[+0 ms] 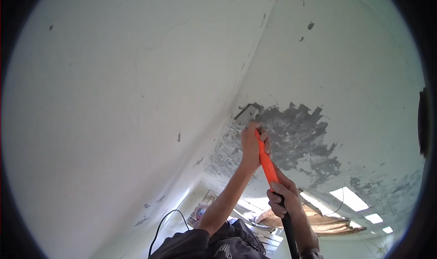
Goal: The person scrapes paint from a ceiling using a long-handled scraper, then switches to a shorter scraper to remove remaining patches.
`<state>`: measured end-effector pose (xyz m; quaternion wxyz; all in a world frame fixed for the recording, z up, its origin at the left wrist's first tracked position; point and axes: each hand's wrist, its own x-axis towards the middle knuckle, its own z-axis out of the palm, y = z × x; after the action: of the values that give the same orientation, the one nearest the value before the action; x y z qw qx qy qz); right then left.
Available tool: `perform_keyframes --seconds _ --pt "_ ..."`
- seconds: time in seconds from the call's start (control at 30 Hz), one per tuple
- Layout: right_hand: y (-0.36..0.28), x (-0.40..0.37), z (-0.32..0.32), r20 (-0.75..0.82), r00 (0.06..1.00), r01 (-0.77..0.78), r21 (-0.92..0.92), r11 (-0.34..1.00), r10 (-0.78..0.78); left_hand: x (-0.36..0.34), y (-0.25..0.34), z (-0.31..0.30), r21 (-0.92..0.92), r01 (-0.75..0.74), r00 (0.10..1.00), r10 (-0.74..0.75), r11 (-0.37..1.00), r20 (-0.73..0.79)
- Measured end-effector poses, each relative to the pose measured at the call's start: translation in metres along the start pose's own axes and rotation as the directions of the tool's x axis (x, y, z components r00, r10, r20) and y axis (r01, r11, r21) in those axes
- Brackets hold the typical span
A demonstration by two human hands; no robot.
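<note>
- One scraper (266, 161), with an orange shaft and a black lower section, is raised at a steep slant. Its single blade (246, 114) is against the ceiling (355, 77), near the wall (114, 100).
- Two hands grip it. The left hand (249, 143) is clenched round the shaft just under the blade. The right hand (283, 197) is clenched lower, where orange meets black.
- One large grey scraped patch (298, 134) lies beside the blade.
- One black cable (163, 222) runs by the wall.
- Three bright panels (348, 198) sit at lower right.

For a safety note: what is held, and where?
A scraper: left hand atop its orange shaft by the blade, right hand where orange meets black.
</note>
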<state>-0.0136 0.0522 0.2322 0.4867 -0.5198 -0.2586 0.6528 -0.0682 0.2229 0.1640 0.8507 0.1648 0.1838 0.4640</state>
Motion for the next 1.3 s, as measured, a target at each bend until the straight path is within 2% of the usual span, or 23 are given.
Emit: perform_keyframes --seconds 0.07,0.13,0.23,0.37,0.47,0.53,0.57,0.63,0.67,0.77,0.83,0.93,1.03,1.13,1.17,1.2,1.23,1.3 --pt "0.009 -0.008 0.0 -0.026 1.0 -0.008 -0.009 1.0 0.007 -0.007 -0.004 -0.003 0.012 -0.038 0.998 0.037 0.999 0.05" --pt "0.015 -0.018 -0.001 -0.091 0.995 0.043 -0.051 0.998 -0.047 -0.014 -0.011 0.005 0.007 0.071 0.997 -0.071 0.997 0.021" --pt "0.003 -0.004 0.002 -0.049 0.998 0.033 -0.035 0.999 -0.034 -0.005 0.003 0.006 0.008 -0.012 1.0 0.012 1.0 -0.028" --pt "0.018 -0.011 0.002 -0.04 0.998 0.044 -0.045 0.998 -0.046 -0.007 0.005 0.002 0.047 -0.056 0.998 0.055 0.997 0.014" --pt "0.006 -0.008 -0.001 -0.074 0.996 0.038 -0.067 0.997 -0.043 -0.008 0.003 0.013 -0.036 -0.011 0.999 0.009 0.999 -0.054" --pt "0.0 -0.003 0.004 -0.044 0.998 0.038 -0.022 0.999 -0.039 0.001 0.004 0.001 -0.003 -0.032 0.998 0.033 0.999 0.052" --pt "0.006 -0.002 0.002 -0.065 0.997 0.049 -0.048 0.998 -0.052 -0.004 -0.003 0.001 0.001 -0.023 0.998 0.023 1.0 0.053" --pt "0.017 -0.015 -0.002 -0.05 0.996 0.076 -0.055 0.996 -0.079 -0.013 -0.003 0.008 0.022 0.064 0.997 -0.063 0.998 -0.034" --pt "0.017 -0.016 -0.005 -0.037 0.993 0.106 -0.06 0.993 -0.108 -0.009 0.004 0.013 0.028 0.051 0.998 -0.05 0.998 -0.027" --pt "0.003 -0.001 0.002 -0.06 0.996 0.063 -0.034 0.997 -0.065 -0.006 0.003 0.015 0.029 0.056 0.996 -0.053 0.998 -0.078" --pt "0.011 -0.001 0.007 -0.096 0.994 0.048 -0.062 0.997 -0.054 -0.005 0.011 0.003 0.064 -0.051 0.997 0.046 0.997 0.067" --pt "0.015 -0.013 0.003 -0.055 0.994 0.093 -0.038 0.995 -0.095 -0.011 0.0 0.015 0.036 0.018 1.0 -0.018 0.999 -0.006" --pt "-0.001 0.0 0.007 -0.059 0.996 0.065 -0.045 0.997 -0.068 0.0 0.012 0.006 0.016 0.009 1.0 -0.009 1.0 0.013" --pt "0.016 -0.008 0.008 -0.071 0.996 0.055 -0.061 0.997 -0.059 -0.007 0.007 0.001 0.05 -0.01 0.997 0.006 0.999 0.073" --pt "0.023 -0.014 0.006 -0.051 0.994 0.096 -0.092 0.991 -0.101 -0.008 0.008 0.003 0.051 -0.028 0.997 0.024 0.998 0.08" --pt "0.02 -0.012 0.003 -0.02 0.989 0.145 -0.132 0.981 -0.149 -0.007 0.008 0.011 0.037 -0.007 0.999 0.005 0.999 0.049" --pt "0.015 -0.005 -0.001 -0.028 0.992 0.119 -0.098 0.988 -0.122 -0.009 0.005 0.013 0.022 0.035 0.999 -0.035 0.999 0.006" --pt "0.003 0.001 0.005 -0.037 0.995 0.087 -0.078 0.993 -0.09 -0.001 0.017 0.006 0.01 0.025 0.999 -0.025 1.0 0.038"
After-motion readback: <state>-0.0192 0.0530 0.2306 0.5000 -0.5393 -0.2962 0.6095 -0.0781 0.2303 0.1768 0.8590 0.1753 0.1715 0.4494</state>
